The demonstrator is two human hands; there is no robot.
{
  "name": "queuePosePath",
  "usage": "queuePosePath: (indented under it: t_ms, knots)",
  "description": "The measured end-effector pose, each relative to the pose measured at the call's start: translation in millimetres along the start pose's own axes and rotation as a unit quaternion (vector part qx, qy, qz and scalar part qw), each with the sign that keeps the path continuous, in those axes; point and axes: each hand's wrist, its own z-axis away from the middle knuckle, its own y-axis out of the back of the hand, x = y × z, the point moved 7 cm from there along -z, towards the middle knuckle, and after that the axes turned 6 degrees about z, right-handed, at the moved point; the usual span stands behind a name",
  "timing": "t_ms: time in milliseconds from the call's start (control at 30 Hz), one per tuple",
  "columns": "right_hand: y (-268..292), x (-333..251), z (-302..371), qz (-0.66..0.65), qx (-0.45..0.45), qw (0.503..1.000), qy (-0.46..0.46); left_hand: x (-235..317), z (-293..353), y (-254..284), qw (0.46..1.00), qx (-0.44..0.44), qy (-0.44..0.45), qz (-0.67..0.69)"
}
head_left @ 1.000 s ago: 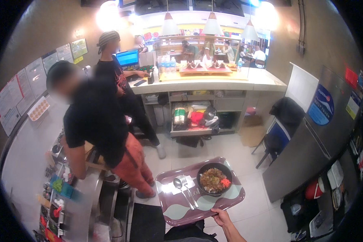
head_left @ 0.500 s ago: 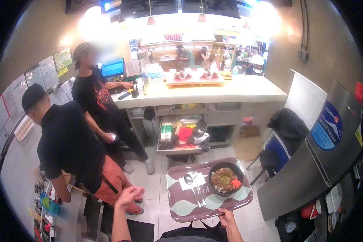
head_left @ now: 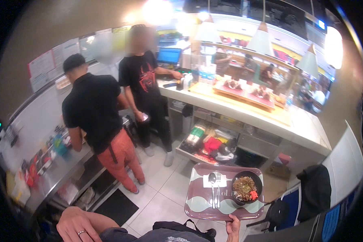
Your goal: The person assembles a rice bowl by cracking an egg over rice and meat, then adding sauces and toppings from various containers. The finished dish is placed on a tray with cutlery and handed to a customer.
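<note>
My right hand (head_left: 232,226) grips the near edge of a maroon tray (head_left: 197,197) and holds it level in front of me. On the tray stands a black bowl of noodles (head_left: 245,188) with a red piece on top. A spoon and fork (head_left: 214,182) lie on a white napkin beside the bowl. My left hand (head_left: 77,224), wearing a ring, hangs at the lower left with fingers loosely curled and nothing in it, near a dark bag (head_left: 177,230) at my front.
A person in a black shirt and orange trousers (head_left: 99,121) bends over a steel counter (head_left: 48,169) at the left. Another person in black (head_left: 145,84) stands at a white counter (head_left: 270,121) with a screen. A blue chair with a dark jacket (head_left: 310,193) sits at the right.
The view has swung left and closer to the two people. My left hand has dropped lower in the picture. The tray stays in my right hand.
</note>
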Motion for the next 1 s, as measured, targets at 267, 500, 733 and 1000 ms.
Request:
queuePosePath:
  t_ms: [267, 500, 733, 1000]
  knots:
    - [-31.3, -113.9, -23.2, 0.053, -0.061, 0.996, -0.043, -5.3, -143.4, 53.3, 0.994, 0.098, 0.046, -0.019]
    - [-90.4, -177.6, 9.8, 0.162, -0.08, 0.97, -0.166, 29.3, -210.4, 59.1, 0.969, 0.218, 0.064, -0.093]
    - [-125.6, -186.6, -11.0, 0.147, -0.184, 0.955, -0.18, 42.2, -246.9, 63.2, 0.915, 0.348, 0.1, -0.181]
    - [-136.0, -183.8, -16.2, 0.103, -0.156, 0.975, -0.123, -120.4, -108.8, 129.8, 0.786, 0.52, 0.303, -0.143]
